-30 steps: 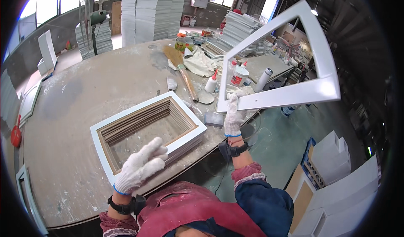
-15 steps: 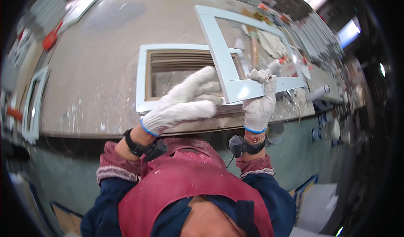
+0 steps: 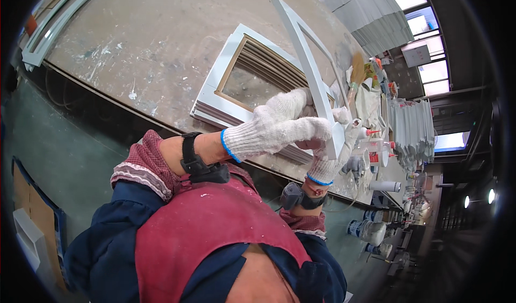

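My right hand (image 3: 325, 164), in a white knit glove, grips a pale blue-white rectangular frame (image 3: 310, 61) near its lower corner. The frame stands tilted, its narrow side toward me, and partly hides that hand's fingers. My gloved left hand (image 3: 274, 124) is at the near side of the same frame, thumb and fingers apart, by its long bar. Whether the fingertips press on the bar is hard to see. Just beyond the left hand lies a stack of similar frames (image 3: 223, 93) with brown inner edges.
The worktable (image 3: 156, 39) is stained with white splashes. Another frame (image 3: 56, 26) lies at its far left. To the right are a brush (image 3: 356, 72), red-tipped bottles (image 3: 371, 133) and a white cylinder (image 3: 385, 186). Buckets (image 3: 366, 230) stand below; stacked panels (image 3: 371, 15) rise behind.
The view has swung to the right. The held frame has turned from showing its broad face to nearly edge-on. My left hand has come closer to it.
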Tool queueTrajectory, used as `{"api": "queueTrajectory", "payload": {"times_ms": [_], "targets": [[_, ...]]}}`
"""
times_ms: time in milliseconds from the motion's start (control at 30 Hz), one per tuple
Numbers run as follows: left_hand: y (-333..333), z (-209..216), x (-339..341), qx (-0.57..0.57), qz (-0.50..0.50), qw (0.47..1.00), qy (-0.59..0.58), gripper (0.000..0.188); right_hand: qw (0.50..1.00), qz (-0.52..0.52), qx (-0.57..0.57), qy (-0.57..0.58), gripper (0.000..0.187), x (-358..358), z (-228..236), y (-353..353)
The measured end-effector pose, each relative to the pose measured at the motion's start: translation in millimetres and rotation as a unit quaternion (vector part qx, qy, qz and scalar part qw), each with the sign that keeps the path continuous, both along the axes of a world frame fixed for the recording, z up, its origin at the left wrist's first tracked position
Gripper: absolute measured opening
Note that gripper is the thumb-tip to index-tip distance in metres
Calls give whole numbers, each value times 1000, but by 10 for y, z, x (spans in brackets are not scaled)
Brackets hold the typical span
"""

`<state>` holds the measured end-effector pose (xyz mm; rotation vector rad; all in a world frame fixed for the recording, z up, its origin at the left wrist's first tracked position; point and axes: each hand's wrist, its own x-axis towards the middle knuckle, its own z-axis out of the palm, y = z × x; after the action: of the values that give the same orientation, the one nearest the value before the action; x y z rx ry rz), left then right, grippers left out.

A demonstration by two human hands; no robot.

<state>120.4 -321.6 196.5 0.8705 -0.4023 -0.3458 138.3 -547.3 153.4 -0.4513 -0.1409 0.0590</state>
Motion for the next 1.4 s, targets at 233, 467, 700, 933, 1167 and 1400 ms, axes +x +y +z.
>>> {"api": "queueTrajectory", "payload": {"times_ms": [233, 467, 700, 933, 1167, 1400], "targets": [[101, -75, 70, 58, 40, 997, -5, 45, 965, -185, -162, 93, 30, -91, 133, 272], [283, -89, 109, 55, 77, 995, 25, 45, 1000, 15, -9, 8, 45, -107, -28, 44], [359, -337, 347, 105, 193, 976, 1, 50, 993, 58, 88, 55, 42, -115, -10, 186], [545, -391, 486, 86, 212, 973, 13, 51, 978, 38, 133, 157, 33, -186, 151, 293], [640, -474, 558, 52, 230, 972, 8, 45, 968, 36, 182, 167, 24, -216, 206, 446], [755, -603, 536, 98, 215, 971, 32, 51, 963, 49, 209, 162, 20, -229, 164, 444]]}}
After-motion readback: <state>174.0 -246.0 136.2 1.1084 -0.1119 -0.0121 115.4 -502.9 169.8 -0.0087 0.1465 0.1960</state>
